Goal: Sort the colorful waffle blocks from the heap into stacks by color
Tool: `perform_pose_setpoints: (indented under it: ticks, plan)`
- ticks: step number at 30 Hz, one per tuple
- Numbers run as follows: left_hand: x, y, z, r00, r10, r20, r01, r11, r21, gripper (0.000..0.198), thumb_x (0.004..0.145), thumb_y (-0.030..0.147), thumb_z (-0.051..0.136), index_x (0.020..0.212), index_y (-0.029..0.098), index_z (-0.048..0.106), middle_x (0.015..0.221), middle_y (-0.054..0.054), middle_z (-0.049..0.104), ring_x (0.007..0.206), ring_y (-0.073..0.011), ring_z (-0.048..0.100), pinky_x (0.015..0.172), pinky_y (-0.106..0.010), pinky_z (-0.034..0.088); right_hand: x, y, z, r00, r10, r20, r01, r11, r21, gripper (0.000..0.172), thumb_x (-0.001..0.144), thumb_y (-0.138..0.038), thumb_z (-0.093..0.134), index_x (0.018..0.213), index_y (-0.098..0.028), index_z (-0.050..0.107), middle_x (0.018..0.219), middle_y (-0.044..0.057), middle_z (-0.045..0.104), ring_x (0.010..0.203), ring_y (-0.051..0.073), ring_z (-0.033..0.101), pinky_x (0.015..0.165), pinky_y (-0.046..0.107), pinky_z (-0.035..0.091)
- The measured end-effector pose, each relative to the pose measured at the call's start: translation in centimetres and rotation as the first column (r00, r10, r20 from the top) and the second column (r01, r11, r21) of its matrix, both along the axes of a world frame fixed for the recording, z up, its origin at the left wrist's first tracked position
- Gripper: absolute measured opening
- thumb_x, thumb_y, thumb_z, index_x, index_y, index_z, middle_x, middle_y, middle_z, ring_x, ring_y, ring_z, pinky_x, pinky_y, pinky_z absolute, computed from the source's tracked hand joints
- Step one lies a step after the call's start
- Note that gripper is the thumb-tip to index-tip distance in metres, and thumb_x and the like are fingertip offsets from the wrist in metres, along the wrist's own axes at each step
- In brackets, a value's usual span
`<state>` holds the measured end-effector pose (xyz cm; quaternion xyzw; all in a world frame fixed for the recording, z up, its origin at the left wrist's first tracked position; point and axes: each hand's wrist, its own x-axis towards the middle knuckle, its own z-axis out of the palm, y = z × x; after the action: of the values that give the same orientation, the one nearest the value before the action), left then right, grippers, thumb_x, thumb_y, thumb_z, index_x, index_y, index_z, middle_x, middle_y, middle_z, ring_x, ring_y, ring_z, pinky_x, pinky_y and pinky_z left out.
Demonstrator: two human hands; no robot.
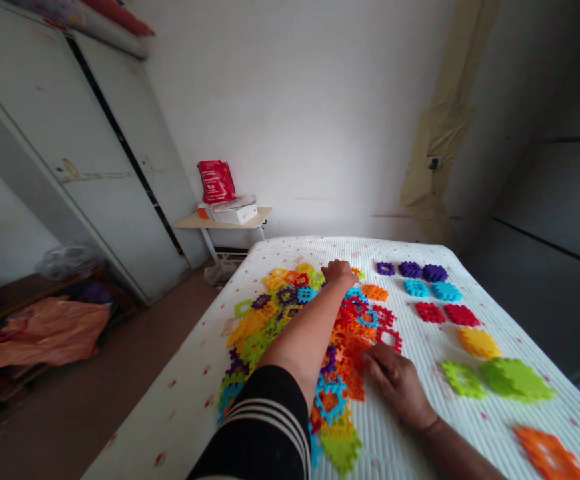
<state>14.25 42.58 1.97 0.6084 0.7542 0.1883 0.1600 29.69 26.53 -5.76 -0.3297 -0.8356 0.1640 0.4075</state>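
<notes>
A heap of mixed coloured plastic interlocking tiles [290, 320] lies on the white mattress [420, 433]. My left hand [339, 271] reaches over to the heap's far edge, fingers curled down onto tiles; whatever it holds is hidden. My right hand [395, 383] rests on the mattress at the heap's right edge, fingers bent against orange tiles [355, 353]. To the right lie sorted groups: purple tiles [413, 270], blue tiles [433, 290], red tiles [445, 313], a yellow stack [479, 343], green stacks [500, 379] and an orange stack [550, 453].
A small table [223, 221] with a red bag [216, 181] and a white box stands against the far wall. A tall white wardrobe [85, 153] fills the left. Orange cloth [40, 330] and clutter lie on the floor at left. A dark wall runs along the mattress's right side.
</notes>
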Motion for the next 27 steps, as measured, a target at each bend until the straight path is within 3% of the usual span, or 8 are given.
perform_pose_setpoints:
  ticks: [4,8,10,12,15,18,21,27]
  plan:
    - [0.1,-4.3,1.8,0.961,-0.119,0.249,0.093,0.989,0.113,0.028,0.067,0.032,0.068,0.092,0.019,0.067,0.098,-0.007,0.068,0.093,-0.0202,0.06,0.08,-0.031,0.044,0.2,0.1,-0.2,0.999,-0.021,-0.036,0.022,0.999,0.028,0.027,0.09,-0.034,0.041,0.078,-0.019,0.06,0.071,0.004,0.064,0.062,0.015,0.061,0.056,0.024,0.048]
    - [-0.5,-12.1,1.9,0.846,-0.207,0.491,0.108,0.969,0.223,0.033,0.071,0.038,0.065,0.097,0.017,0.064,0.088,-0.004,0.067,0.078,-0.014,0.061,0.07,-0.026,0.046,0.9,0.7,-0.6,0.988,-0.11,-0.108,0.106,0.994,-0.043,0.03,0.087,-0.042,0.045,0.077,-0.019,0.062,0.072,0.006,0.066,0.065,0.017,0.063,0.059,0.026,0.05]
    - [-1.3,-16.5,1.5,0.462,-0.267,0.846,0.059,0.961,0.271,0.029,0.064,0.031,0.071,0.087,0.015,0.064,0.081,-0.003,0.065,0.072,-0.0127,0.059,0.069,-0.026,0.044,1.2,1.1,-0.5,0.969,-0.188,-0.158,0.171,0.978,-0.115,0.033,0.084,-0.046,0.046,0.079,-0.018,0.063,0.074,0.006,0.067,0.066,0.019,0.063,0.06,0.028,0.051]
    - [-2.3,-20.4,0.9,0.125,-0.203,0.971,-0.026,0.978,0.208,0.026,0.058,0.027,0.075,0.078,0.016,0.062,0.074,0.0,0.061,0.066,-0.01,0.055,0.064,-0.025,0.043,1.3,1.0,-0.1,0.95,-0.241,-0.197,0.204,0.96,-0.193,0.035,0.083,-0.048,0.048,0.083,-0.017,0.063,0.076,0.007,0.067,0.066,0.019,0.063,0.06,0.029,0.052]
    - [-3.4,-24.5,0.0,-0.147,-0.136,0.98,-0.103,0.987,0.122,0.025,0.056,0.025,0.077,0.073,0.017,0.061,0.072,0.0,0.061,0.067,-0.0113,0.056,0.063,-0.025,0.042,0.6,-0.5,1.6,0.958,-0.206,-0.202,0.159,0.961,-0.225,0.034,0.082,-0.046,0.05,0.095,-0.016,0.061,0.081,0.006,0.066,0.061,0.016,0.061,0.054,0.027,0.051]
    - [-3.8,-26.5,-0.7,-0.237,-0.128,0.963,-0.13,0.987,0.099,0.021,0.06,0.024,0.075,0.074,0.016,0.061,0.074,-0.002,0.063,0.073,-0.0139,0.059,0.066,-0.026,0.044,-0.7,-3.0,3.7,0.992,-0.046,-0.12,0.033,0.994,-0.107,0.037,0.081,-0.041,0.054,0.111,-0.018,0.057,0.095,0.009,0.064,0.072,0.017,0.062,0.055,0.026,0.051]
    - [-3.6,-27.4,-1.3,-0.289,-0.118,0.95,-0.15,0.986,0.077,0.019,0.063,0.024,0.073,0.075,0.017,0.061,0.077,-0.002,0.064,0.075,-0.0145,0.06,0.068,-0.028,0.046,-1.7,-5.3,5.1,0.996,0.088,-0.012,-0.087,0.993,0.084,0.051,0.079,-0.042,0.058,0.124,-0.022,0.049,0.118,0.012,0.058,0.105,0.026,0.056,0.078,0.037,0.052]
    - [-2.6,-28.5,-1.9,-0.266,-0.106,0.958,-0.049,0.994,0.096,0.012,0.072,0.023,0.068,0.082,0.019,0.064,0.084,-0.002,0.064,0.078,-0.0149,0.059,0.066,-0.027,0.047,-2.1,-7.5,6.1,0.983,0.16,0.085,-0.172,0.972,0.161,0.064,0.08,-0.048,0.059,0.133,-0.018,0.039,0.126,0.017,0.052,0.115,0.028,0.048,0.093,0.045,0.041]
